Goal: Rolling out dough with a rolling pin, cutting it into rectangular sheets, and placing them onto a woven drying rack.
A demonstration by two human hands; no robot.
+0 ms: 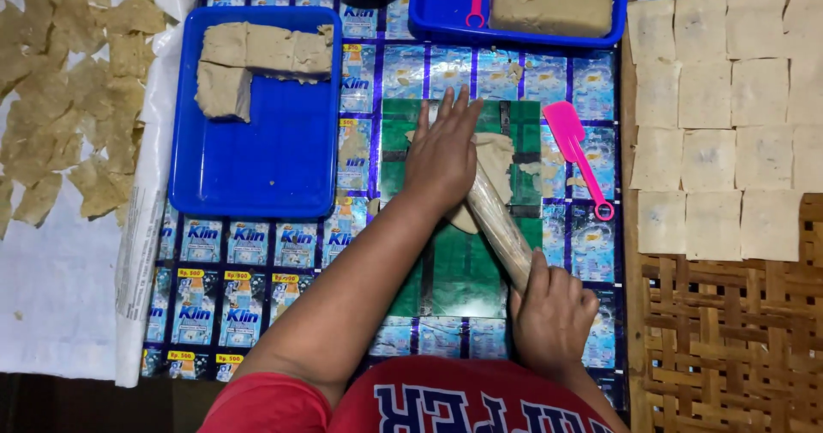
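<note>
My left hand (441, 154) lies flat, fingers spread, on the far end of a wrapped rolling pin (497, 223). My right hand (553, 313) is closed around the pin's near end. The pin lies slantwise over a flattened piece of beige dough (497, 154) on a green mat (459, 266). Part of the dough is hidden under my left hand and the pin.
A blue tray (257, 167) at the left holds dough blocks (257, 51). Another blue tray (429, 13) at the top holds a big dough slab (553, 0). A pink scraper (579, 154) lies right of the mat. Square sheets (729, 124) cover a woven rack (729, 330); dried pieces (69, 90) lie left.
</note>
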